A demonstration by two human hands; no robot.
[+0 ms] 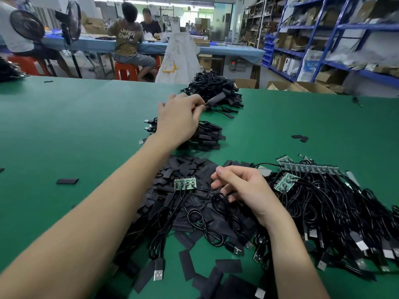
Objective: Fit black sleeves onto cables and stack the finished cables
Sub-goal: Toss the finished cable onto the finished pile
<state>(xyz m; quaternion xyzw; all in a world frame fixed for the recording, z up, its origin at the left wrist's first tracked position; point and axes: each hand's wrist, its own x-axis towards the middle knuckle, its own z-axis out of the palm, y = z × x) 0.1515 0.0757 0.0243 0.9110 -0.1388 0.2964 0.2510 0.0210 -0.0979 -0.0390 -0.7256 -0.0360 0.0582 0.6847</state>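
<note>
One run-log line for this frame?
left hand: pinching sleeved cable at far stack | right hand: curled over loose sleeves, hold unclear | unsleeved cables: piled right

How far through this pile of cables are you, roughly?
Done: two stacks of sleeved cables, the far stack and the nearer stack. In hand: the left hand pinches a sleeved cable at the far stack; the right hand rests curled on the loose sleeves. Left: the big heap of bare-board cables.
</note>
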